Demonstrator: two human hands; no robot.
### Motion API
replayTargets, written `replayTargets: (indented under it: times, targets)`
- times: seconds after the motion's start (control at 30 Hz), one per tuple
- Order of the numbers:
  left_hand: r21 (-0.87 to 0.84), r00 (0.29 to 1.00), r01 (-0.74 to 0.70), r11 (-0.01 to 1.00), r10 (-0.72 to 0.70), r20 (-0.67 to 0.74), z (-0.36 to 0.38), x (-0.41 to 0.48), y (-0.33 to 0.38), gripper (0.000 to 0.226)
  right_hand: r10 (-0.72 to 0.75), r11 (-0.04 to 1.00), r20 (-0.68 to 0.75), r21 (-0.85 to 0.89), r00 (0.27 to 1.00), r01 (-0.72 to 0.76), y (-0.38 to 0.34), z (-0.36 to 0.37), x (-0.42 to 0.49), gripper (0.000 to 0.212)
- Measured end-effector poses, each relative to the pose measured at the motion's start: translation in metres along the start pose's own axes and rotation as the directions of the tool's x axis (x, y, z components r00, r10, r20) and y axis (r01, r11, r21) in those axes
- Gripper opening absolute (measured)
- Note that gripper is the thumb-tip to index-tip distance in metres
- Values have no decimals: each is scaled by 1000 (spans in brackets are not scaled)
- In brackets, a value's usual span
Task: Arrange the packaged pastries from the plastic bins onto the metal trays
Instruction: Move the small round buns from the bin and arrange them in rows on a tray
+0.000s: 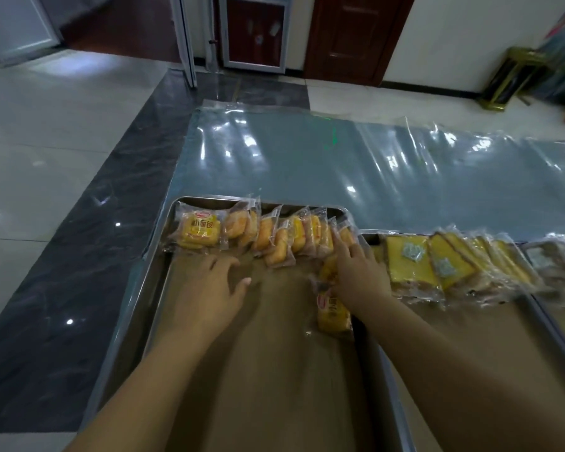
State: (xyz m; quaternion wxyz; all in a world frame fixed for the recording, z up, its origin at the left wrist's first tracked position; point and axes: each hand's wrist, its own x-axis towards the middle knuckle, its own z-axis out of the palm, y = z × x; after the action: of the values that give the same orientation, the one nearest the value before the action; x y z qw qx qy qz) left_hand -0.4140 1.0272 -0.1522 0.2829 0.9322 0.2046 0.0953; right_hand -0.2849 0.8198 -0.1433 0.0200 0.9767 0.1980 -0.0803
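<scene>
On the metal tray (137, 321), by its right rim: loose bread packet (333, 313), long axis near-to-far, just under the right hand (359, 272), fingers (346, 252) straight on the packet row (294, 233); left hand (209, 282) spread, farther off.

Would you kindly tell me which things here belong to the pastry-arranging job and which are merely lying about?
Job: left metal tray, row of bread packs, loose bread pack, second tray, cake-slice packs, left hand, right hand.
Lying about: clear plastic sheet, gold stand, brown door.
</scene>
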Motion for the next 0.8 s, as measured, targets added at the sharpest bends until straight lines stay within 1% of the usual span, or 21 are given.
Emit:
replayTargets:
  times: [0.07, 0.17, 0.23, 0.3, 0.37, 0.47, 0.63, 0.73, 0.8]
  targets:
    - [-33, 998, 45, 998, -44, 45, 0, -17, 6, 38, 24, 1000, -76, -6, 997, -25, 0, 5, -10, 85]
    - [-51, 996, 68, 996, -64, 66, -2, -36, 16, 36, 57, 998, -207, 16, 977, -55, 0, -1, -28, 71]
    - [-84, 995, 76, 994, -70, 71, -5, -46, 23, 32, 33, 999, -282, 25, 959, -27, 2, -8, -42, 61]
    - [-127, 994, 80, 989, -70, 80, -5, -55, 31, 27, 25, 997, -332, 83, 943, 3, 7, -17, -57, 51]
    - [-135, 993, 76, 988, -64, 97, -2, -65, 40, 23, 23, 989, -341, 146, 940, 28, 14, -26, -77, 47]
    - [-116, 987, 74, 991, -56, 154, 6, -80, 57, 22, 20, 976, -338, 209, 941, 55, 27, -34, -110, 45]
    - [-126, 982, -20, 992, 43, 183, 18, -115, 88, 12, 8, 969, -291, 237, 957, 64, 61, -33, -163, 44]
    - [-163, 973, -55, 985, 90, 214, 27, -140, 112, 14, 6, 957, -256, 282, 967, 69, 94, -32, -191, 46]
    - [-164, 973, -85, 983, 117, 200, 36, -158, 133, 15, 33, 949, -223, 313, 974, 40, 121, -32, -211, 46]
